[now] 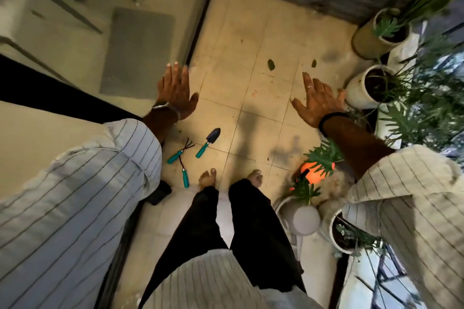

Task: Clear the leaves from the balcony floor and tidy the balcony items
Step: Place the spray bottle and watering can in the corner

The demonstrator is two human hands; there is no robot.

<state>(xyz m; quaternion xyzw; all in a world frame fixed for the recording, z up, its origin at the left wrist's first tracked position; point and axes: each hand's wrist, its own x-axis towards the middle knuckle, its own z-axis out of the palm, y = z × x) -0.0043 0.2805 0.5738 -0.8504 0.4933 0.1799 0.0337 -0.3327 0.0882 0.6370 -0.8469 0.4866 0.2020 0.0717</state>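
I stand barefoot on the beige tiled balcony floor [251,32]. My left hand [175,91] and my right hand [317,100] are both held out flat in the air, fingers straight, holding nothing. Two dark leaves lie on the tiles ahead: one leaf [271,64] in the middle, a smaller leaf [313,63] to its right. Small specks of debris dot the tiles. Below my left hand lie three teal-handled garden tools: a trowel [208,142], a hand rake [178,152] and a third tool [184,178].
White plant pots [361,88] with green plants line the right side, one tall pot [369,37] at the back. An orange object [315,174] and a white watering can [301,218] sit near my right foot. A glass sliding door [200,20] runs along the left.
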